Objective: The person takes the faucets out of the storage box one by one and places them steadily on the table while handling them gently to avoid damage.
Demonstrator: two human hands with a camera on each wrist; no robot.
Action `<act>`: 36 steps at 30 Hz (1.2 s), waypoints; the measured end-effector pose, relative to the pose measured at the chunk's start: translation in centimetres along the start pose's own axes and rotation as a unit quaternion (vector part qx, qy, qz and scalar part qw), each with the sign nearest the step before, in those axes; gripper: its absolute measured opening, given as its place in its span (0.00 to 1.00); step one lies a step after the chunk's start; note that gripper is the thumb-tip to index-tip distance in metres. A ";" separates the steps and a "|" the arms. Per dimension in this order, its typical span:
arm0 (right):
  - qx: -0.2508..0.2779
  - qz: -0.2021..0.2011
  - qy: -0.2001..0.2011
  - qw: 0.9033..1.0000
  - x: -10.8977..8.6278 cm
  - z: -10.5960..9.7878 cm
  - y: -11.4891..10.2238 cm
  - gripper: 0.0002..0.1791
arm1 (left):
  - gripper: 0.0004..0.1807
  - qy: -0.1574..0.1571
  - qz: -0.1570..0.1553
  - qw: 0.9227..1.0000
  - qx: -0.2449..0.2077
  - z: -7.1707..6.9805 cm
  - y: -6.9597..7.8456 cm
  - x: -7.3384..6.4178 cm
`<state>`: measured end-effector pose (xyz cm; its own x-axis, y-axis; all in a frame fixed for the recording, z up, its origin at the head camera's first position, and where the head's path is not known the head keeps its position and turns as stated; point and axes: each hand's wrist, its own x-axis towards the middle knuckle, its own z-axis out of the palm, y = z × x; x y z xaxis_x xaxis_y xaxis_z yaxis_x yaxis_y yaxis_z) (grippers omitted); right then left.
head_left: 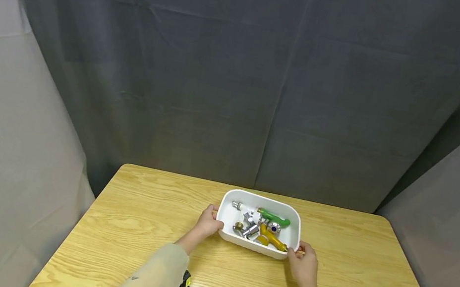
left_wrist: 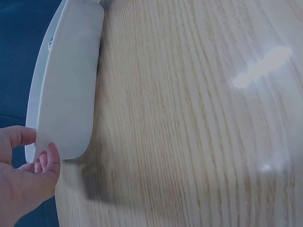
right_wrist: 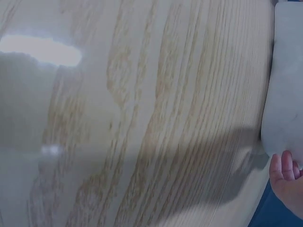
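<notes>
Near the middle of the far edge of the table (head_left: 145, 223), a white plastic tub (head_left: 252, 246) is held by two hands. The left hand (head_left: 207, 222) pinches its left end between thumb and curled fingers; the right hand (head_left: 304, 265) likewise grips the near right corner. Inside lie a green curved piece (head_left: 275, 218), a yellow one (head_left: 274, 239) and silver metal fittings (head_left: 251, 230).

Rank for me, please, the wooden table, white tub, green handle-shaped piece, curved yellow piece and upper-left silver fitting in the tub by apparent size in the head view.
1. Wooden table
2. White tub
3. Green handle-shaped piece and curved yellow piece: too alike to rank
4. Upper-left silver fitting
</notes>
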<state>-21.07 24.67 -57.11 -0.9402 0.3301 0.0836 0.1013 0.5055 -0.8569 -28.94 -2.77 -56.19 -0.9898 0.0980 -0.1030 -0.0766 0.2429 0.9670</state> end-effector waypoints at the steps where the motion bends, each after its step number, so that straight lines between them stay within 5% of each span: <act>1: 0.001 0.000 -0.004 1.000 -0.1 0.1 -0.1 0.22 | 0.30 0.001 -0.003 1.000 0.000 -0.2 0.0 -0.1; 8: 0.005 0.001 -0.020 1.000 -0.6 0.9 -0.8 0.22 | 0.33 0.011 -0.031 0.999 0.020 -1.2 0.4 -1.1; 24: 0.022 -0.020 -0.039 0.999 -1.7 3.5 -2.4 0.22 | 0.34 0.030 -0.014 0.999 0.000 -4.2 -1.4 -2.1; 32: 0.050 -0.092 -0.013 0.994 -2.6 4.5 -2.5 0.21 | 0.32 0.039 0.004 0.999 0.003 -5.6 -2.0 -2.7; 36: 0.032 -0.071 -0.031 0.996 -2.8 5.0 -3.1 0.21 | 0.32 0.045 0.006 0.999 0.008 -6.2 -2.4 -2.9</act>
<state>-20.34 18.19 -57.26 -0.9623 0.2073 0.1761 -0.0535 0.4906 -0.8697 -26.63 -9.66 -56.72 -0.9975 0.0145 -0.0699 -0.0638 0.2580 0.9640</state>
